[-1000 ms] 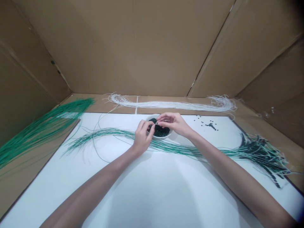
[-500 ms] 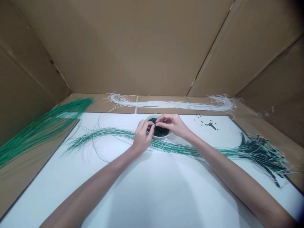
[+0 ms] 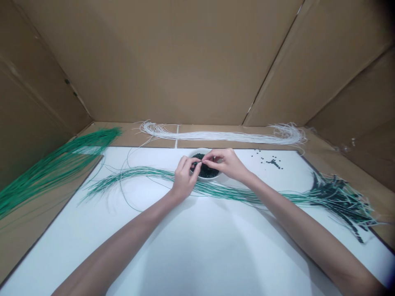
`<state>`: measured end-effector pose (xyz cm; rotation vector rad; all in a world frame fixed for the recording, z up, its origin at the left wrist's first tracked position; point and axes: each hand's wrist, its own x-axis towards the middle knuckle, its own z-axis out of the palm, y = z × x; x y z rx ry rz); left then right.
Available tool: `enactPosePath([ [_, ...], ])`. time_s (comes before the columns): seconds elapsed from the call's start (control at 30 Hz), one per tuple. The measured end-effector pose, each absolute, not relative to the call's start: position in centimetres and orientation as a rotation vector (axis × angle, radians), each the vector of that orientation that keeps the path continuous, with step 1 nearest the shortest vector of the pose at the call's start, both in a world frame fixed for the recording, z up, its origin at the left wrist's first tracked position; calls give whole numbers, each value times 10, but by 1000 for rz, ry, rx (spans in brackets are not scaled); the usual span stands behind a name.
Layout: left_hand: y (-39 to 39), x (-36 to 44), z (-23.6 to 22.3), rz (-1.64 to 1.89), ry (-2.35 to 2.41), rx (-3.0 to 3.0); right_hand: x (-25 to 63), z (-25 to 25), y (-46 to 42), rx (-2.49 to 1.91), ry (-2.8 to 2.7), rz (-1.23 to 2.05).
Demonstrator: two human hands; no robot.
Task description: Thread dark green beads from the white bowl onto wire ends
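Observation:
My left hand and my right hand meet fingertip to fingertip above a white bowl of small dark beads. Both are closed in a pinch, thumb against fingers. Whatever sits between the fingertips is too small to make out. A thin pale strand loops across the left side and passes out of sight at my left forearm; its end is hidden. Under my left hand and right forearm runs a long bundle of green strands, its right end thick with dark beads.
Loose dark beads lie scattered right of the bowl. A bundle of white strands stretches along the back on cardboard. More green strands lie at the left. Cardboard walls enclose the white board.
Hardly anything differs. My fingertips have shifted very slightly against each other over the bowl; the strands and beads stay put.

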<state>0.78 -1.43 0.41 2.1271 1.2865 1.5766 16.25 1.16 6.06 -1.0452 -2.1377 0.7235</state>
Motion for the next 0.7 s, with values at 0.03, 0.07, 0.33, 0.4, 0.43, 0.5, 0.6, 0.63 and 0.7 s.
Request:
enactPosePath([
  [0.03,-14,8,4,1576,1287,2125,163,61,11,-1047,-2149,721],
  [0.07,-14,8,3,1578,1289,2121,163,61,11,-1048,-2160,719],
  [0.33,-15,8,5,1558,1281,2122,161,62,11,-1025,-2179,689],
  [0.4,-14,8,6,1569,1293,2113,162,61,12,-1036,-2198,683],
  [0.43,-14,8,6,1576,1302,2104,162,60,14,-1049,-2226,678],
  [0.5,-14,8,6,1589,1326,2088,163,56,16,-1082,-2334,663],
  [0.6,-13,8,6,1600,1352,2073,164,49,17,-1103,-2515,580],
  [0.63,-13,8,6,1599,1354,2072,164,47,17,-1097,-2547,543],
  [0.7,-13,8,6,1594,1353,2073,164,46,16,-1080,-2563,484],
])
